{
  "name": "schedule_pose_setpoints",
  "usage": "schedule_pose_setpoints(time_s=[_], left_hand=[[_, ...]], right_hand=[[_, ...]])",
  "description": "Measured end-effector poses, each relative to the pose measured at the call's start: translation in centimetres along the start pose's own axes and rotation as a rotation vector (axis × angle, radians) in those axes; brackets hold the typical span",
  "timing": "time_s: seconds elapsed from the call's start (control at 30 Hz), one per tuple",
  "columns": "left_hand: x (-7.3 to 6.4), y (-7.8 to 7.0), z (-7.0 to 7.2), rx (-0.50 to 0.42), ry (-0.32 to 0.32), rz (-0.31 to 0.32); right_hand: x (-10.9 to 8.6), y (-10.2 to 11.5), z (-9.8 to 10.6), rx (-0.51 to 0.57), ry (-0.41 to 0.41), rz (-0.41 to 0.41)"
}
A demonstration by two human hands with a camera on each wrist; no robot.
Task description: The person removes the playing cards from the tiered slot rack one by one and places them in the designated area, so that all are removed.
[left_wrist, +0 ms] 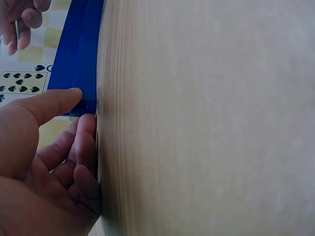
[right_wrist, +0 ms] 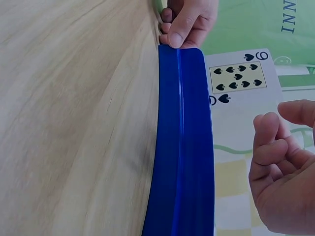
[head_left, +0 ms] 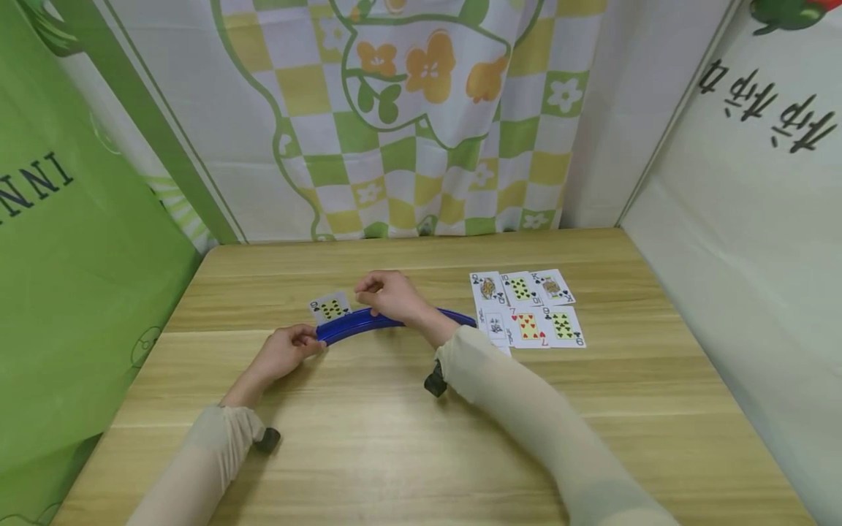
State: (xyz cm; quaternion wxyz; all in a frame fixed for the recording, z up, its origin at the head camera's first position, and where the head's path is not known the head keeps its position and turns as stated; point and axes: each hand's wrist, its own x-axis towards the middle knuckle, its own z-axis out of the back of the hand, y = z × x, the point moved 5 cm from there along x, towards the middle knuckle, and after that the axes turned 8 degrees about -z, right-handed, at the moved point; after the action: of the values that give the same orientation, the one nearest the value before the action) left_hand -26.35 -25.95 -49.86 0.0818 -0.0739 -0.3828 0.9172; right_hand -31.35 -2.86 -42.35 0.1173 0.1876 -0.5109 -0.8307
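A curved blue card holder [head_left: 351, 326] lies on the wooden table. Its left end is pinched by my left hand [head_left: 284, 352], the thumb [left_wrist: 61, 101] on top in the left wrist view. A nine of spades [right_wrist: 238, 77] stands up from the holder's slot near that end, and also shows as a card [head_left: 331, 308] in the head view. Just right of the card, above the holder's far side, my right hand [head_left: 397, 296] hangs with loosely bent fingers. In the right wrist view, a gap separates that hand's thumb and fingertips [right_wrist: 268, 125], with nothing between them.
At the right, two rows of face-up cards lie on the table [head_left: 368, 438]: a queen [head_left: 487, 288], a ten [head_left: 520, 289] and a king [head_left: 551, 288] behind a joker [head_left: 496, 326], a seven of hearts [head_left: 528, 326] and a black nine [head_left: 563, 326]. Fabric walls surround the table.
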Motion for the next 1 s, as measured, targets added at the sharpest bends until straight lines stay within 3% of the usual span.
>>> schedule_pose_setpoints(time_s=[0.4, 1.0], left_hand=[[0.0, 0.1, 0.0, -0.005, -0.005, 0.005], [0.1, 0.2, 0.0, -0.012, 0.007, 0.002]], right_hand=[[0.7, 1.1, -1.3, -0.024, -0.015, 0.032], [1.0, 1.3, -1.1, -0.075, -0.024, 0.054]])
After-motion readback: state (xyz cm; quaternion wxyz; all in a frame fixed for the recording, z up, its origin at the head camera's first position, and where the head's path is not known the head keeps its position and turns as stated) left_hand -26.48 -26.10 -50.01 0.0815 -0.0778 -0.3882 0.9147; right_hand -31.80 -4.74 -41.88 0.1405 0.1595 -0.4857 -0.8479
